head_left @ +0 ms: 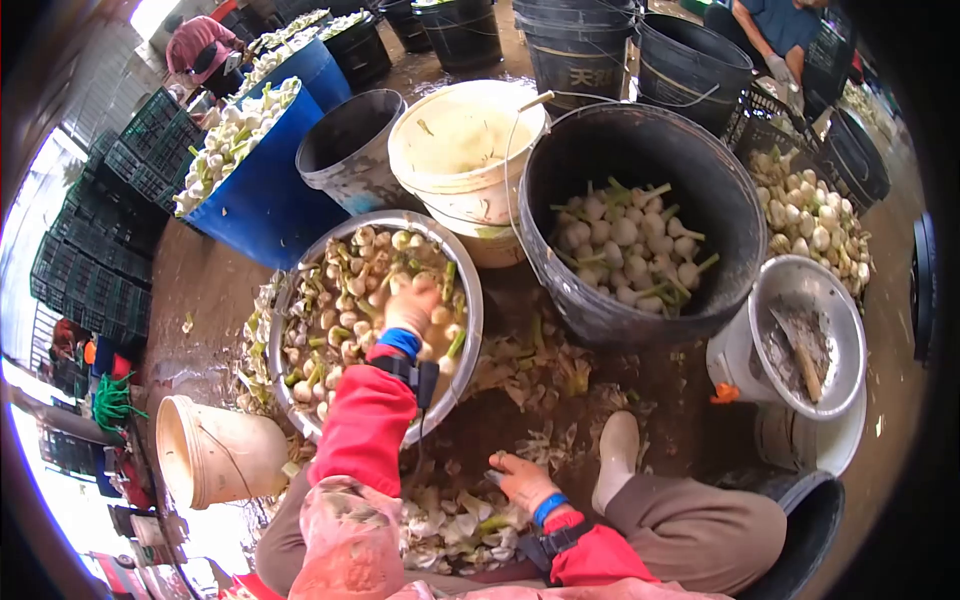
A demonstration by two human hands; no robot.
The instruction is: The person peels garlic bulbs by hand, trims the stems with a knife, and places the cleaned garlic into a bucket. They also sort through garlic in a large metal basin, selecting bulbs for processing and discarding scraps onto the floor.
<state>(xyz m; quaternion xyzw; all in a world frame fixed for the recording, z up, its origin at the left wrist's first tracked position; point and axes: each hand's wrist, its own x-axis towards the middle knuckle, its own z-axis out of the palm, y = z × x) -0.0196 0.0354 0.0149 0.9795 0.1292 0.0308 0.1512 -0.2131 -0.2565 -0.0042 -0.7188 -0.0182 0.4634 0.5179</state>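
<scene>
My left hand (410,310) reaches into a round metal basin (472,330) of unpeeled green-stemmed bulbs (340,300) lying in murky water. Its fingers are down among the bulbs, so I cannot see whether they hold one. My right hand (520,482) rests low near my knee, over a heap of peelings (450,525), fingers curled around what looks like a small knife (494,477). Both wrists wear blue bands and red sleeves. Just right of the basin stands a large black tub (560,170) holding peeled white bulbs (630,245).
A cream bucket (465,140), a grey bucket (350,150) and a blue tub (265,200) heaped with bulbs stand behind the basin. A white bucket with a metal bowl and scraper (805,340) is at right, a tipped cream bucket (215,450) at left. Other people (780,30) work at the back.
</scene>
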